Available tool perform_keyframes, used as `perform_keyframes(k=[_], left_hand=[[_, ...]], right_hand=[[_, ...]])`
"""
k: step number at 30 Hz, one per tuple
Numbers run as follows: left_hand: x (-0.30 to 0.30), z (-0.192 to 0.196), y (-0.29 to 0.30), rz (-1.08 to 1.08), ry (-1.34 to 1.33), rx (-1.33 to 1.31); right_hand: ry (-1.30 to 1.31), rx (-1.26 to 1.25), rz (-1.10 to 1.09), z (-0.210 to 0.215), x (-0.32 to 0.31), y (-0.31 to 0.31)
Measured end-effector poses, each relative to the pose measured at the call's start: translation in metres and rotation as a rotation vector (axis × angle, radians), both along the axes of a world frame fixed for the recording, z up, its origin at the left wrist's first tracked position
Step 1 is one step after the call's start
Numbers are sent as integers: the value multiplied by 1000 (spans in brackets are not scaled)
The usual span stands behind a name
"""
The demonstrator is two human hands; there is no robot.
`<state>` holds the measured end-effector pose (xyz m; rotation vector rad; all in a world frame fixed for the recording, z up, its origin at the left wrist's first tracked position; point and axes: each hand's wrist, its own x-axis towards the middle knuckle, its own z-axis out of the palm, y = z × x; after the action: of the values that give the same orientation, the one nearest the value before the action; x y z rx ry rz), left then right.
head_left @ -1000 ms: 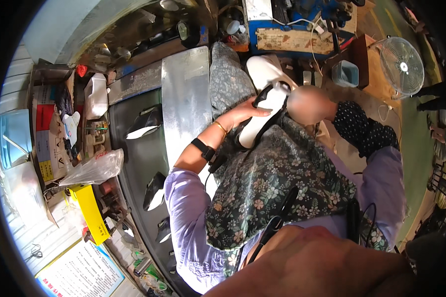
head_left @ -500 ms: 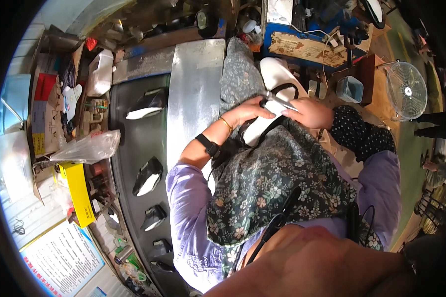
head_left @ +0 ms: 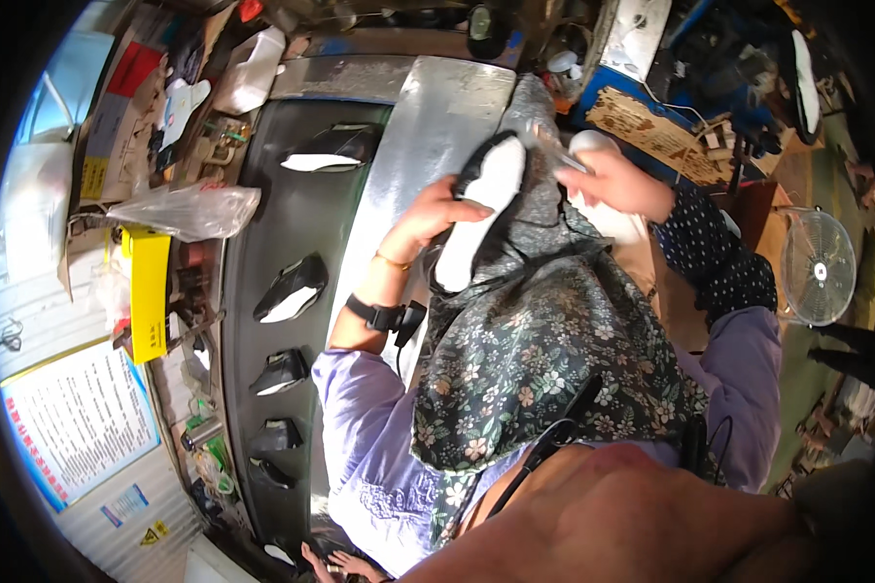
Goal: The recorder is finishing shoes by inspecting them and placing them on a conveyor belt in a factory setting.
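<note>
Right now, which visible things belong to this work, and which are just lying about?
In use: black-and-white shoe (left hand); blurred grey tool (right hand).
Apparently lying about: yellow rectangular box; clear plastic bag; white plastic container.

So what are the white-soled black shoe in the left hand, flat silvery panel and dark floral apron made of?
White-soled black shoe: sole perhaps rubber or fibreboard, looking smooth and evenly white; upper mostly hidden.
Flat silvery panel: probably bare metal, given its sheen and streaky surface.
Dark floral apron: likely printed cloth, matt, draping in folds.
</note>
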<state>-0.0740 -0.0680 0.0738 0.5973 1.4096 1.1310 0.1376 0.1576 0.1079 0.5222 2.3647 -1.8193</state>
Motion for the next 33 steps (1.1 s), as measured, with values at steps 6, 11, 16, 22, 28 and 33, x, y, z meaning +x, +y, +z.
perform_keyframes(k=[6, 11, 16, 22, 28, 33], left_hand=[[9, 5, -29, -173, 1914, -525], [53, -49, -26, -538, 1362, -213], [48, -44, -23, -407, 1270, -48], [49, 9, 34, -501, 1281, -6], [96, 42, 111, -549, 1168, 192], [106, 54, 128, -214, 449, 335]], right_hand=[[98, 238, -191, -63, -159, -33], [264, 720, -65, -94, -158, -28], [478, 903, -55, -10, -68, 98], [118, 1731, -631, 142, 109, 313], [48, 1309, -1256, 116, 239, 389], [234, 1375, -1132, 123, 189, 302]])
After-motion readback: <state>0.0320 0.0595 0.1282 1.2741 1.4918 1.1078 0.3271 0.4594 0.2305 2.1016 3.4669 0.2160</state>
